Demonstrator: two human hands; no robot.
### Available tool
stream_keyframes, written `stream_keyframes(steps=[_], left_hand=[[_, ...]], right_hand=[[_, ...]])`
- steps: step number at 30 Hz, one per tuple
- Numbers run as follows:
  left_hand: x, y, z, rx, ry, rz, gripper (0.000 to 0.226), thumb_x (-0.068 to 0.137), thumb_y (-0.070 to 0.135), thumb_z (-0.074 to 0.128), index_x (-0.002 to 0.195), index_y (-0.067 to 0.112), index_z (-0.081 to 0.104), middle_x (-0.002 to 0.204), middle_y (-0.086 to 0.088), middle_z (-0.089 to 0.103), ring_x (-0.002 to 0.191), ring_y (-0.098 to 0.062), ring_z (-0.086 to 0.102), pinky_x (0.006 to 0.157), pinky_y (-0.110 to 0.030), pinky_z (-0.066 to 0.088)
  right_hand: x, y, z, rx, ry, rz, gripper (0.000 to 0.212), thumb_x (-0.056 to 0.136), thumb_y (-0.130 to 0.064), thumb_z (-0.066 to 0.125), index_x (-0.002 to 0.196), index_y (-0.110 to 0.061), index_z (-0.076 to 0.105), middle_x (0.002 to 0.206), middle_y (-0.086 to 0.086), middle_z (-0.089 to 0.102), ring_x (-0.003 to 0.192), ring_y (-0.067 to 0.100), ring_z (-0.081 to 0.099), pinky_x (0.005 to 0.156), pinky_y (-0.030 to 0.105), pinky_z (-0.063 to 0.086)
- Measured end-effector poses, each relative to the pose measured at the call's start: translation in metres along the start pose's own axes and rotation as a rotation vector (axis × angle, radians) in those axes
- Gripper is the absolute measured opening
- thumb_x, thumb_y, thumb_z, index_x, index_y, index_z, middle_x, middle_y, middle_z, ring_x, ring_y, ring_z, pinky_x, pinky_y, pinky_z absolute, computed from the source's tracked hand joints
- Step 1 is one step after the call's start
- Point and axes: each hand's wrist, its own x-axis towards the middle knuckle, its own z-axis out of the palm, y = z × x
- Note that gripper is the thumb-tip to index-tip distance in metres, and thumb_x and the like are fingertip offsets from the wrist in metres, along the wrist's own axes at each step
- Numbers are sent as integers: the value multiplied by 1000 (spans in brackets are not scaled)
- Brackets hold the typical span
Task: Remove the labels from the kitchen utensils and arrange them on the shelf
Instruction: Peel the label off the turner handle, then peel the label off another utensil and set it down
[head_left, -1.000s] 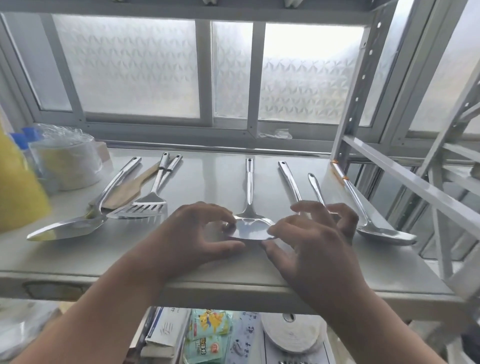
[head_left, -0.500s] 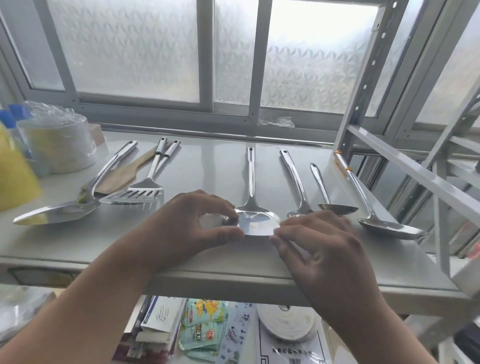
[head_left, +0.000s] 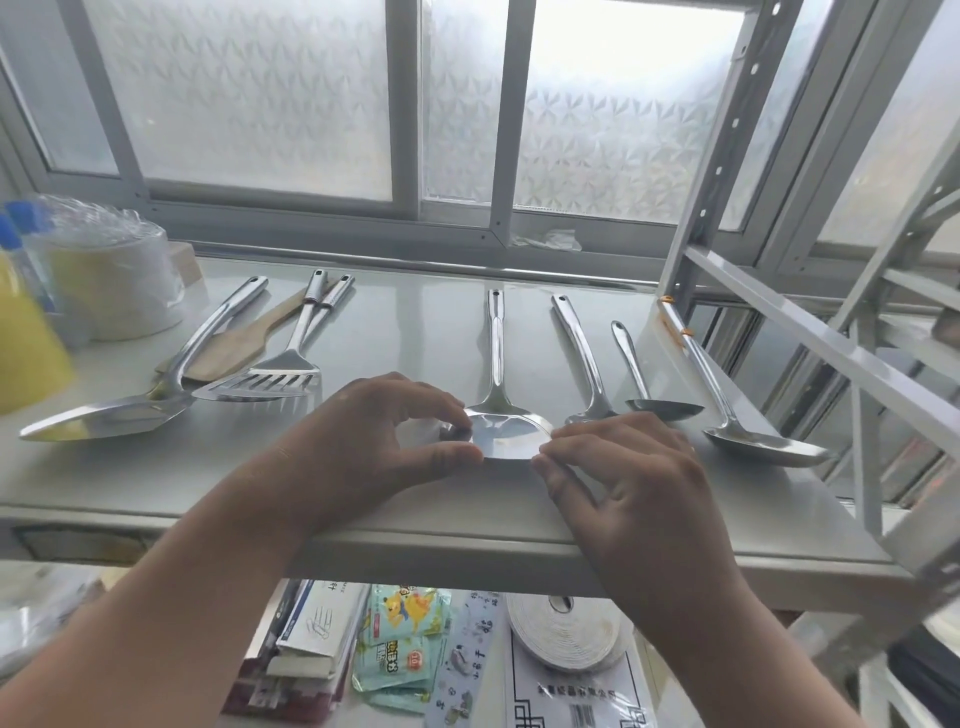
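A steel turner (head_left: 506, 436) lies on the white shelf (head_left: 415, 338), handle pointing to the window. My left hand (head_left: 363, 447) pinches the left edge of its blade between thumb and fingers. My right hand (head_left: 623, 478) pinches the blade's right front edge with its fingertips. To the right lie a steel utensil (head_left: 576, 353) whose head my right hand hides, a spoon (head_left: 660, 408) and a ladle (head_left: 753, 441). To the left lie a slotted turner (head_left: 265, 384), a solid turner (head_left: 119, 415) and a wooden spatula (head_left: 234, 348).
A plastic-wrapped white container (head_left: 109, 275), blue-capped bottles (head_left: 21, 228) and a blurred yellow object (head_left: 26, 353) stand at the shelf's left end. The rack's upright and diagonal brace (head_left: 810, 322) rise on the right. Packets (head_left: 405, 644) and a tape roll (head_left: 566, 629) lie on the lower shelf.
The view has tilted and drawn closer. My right hand slid down and toward me along the blade's right edge, uncovering the spoon. My left hand keeps its pinch on the blade.
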Motion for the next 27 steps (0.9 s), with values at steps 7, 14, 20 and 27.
stream_keyframes(steps=[7,14,20,27], left_hand=[[-4,3,-5,41,11,-25,61,77,89,65,121,48,73,126,25,70,121,5,62,110,-41,52],[-50,3,-70,117,158,-17,59,86,81,63,135,48,66,137,33,64,129,10,57,109,-31,50],[-104,-23,-130,376,170,-180,58,88,74,66,138,44,65,130,33,63,121,11,56,107,-29,50],[-149,-57,-169,563,53,-510,62,94,56,70,151,44,51,147,22,58,131,-6,56,98,-27,43]], right_hand=[[1,-7,-6,-34,-34,-6,13,88,-38,75,96,-30,80,100,-21,74,105,10,61,95,48,42],[25,-70,14,71,-88,-165,26,87,-43,71,107,-28,78,110,-18,73,114,14,59,98,46,43],[62,-144,73,196,-384,-268,44,89,-49,68,130,-33,65,129,-18,65,124,4,48,102,30,47],[88,-212,127,74,-570,-434,43,91,-45,62,132,-32,59,126,-9,65,121,20,52,92,37,45]])
